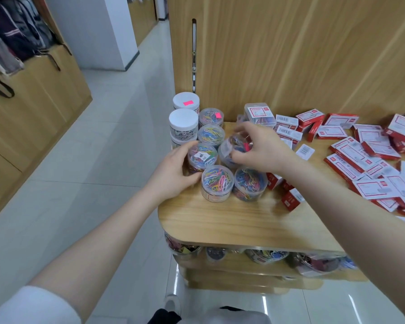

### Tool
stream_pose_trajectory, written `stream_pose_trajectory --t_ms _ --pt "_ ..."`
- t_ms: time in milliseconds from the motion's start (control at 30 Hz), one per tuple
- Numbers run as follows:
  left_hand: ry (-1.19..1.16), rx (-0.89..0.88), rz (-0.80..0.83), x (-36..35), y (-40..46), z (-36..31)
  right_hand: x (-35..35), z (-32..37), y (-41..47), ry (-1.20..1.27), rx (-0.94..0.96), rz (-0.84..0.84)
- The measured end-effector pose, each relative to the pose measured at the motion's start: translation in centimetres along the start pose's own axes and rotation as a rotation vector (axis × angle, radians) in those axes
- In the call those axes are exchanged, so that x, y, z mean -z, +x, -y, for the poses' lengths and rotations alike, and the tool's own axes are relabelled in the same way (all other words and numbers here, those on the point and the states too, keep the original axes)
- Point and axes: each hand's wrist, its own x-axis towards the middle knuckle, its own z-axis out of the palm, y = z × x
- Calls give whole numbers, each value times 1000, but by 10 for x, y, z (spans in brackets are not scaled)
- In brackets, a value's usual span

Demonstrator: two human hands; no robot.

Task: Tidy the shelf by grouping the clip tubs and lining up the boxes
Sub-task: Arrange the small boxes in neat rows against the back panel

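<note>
Several clear round tubs of coloured paper clips stand grouped at the left end of the wooden shelf (pixel 232 220). My left hand (pixel 173 174) grips a tub with a white handwritten label (pixel 202 157). My right hand (pixel 260 148) holds a tilted tub (pixel 232 148) just above the group, fingers curled round it. In front stand two more tubs (pixel 217 182) (pixel 250 183). Two white-lidded tubs (pixel 183 122) sit at the back left. Several red-and-white boxes (pixel 360 160) lie scattered across the right of the shelf.
A clear rectangular clip box (pixel 258 114) stands at the back against the wooden wall panel (pixel 290 54). A lower shelf (pixel 255 256) holds bowls of binder clips. The tiled aisle floor (pixel 91 160) runs along the left, beside cabinets with bags.
</note>
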Motion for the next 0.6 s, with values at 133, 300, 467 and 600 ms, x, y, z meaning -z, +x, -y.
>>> stream_pose_trajectory --t_ms 133,300,467,600 --pt "-79 55 -146 5 -3 -15 6 1 2 523 -157 -67" --pt "7 -51 -201 3 14 -41 17 8 8 1299 -436 8" --pt "320 -74 -186 -13 36 -54 27 5 16 1641 -458 13" --pt "709 -147 -253 -18 39 -59 31 10 20 1822 -361 129"
